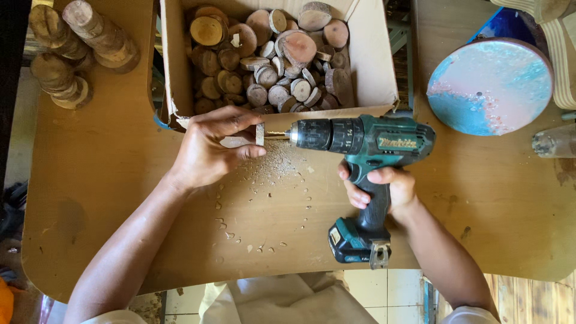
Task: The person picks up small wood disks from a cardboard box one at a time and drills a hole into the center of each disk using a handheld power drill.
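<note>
Near the table's far edge, the left hand pinches a wood slice against the bit of the cordless drill gripped by the right hand, shavings scattered below, a boxful of slices apparently awaiting drilling.

worn wooden table over pale tiled floor
</note>
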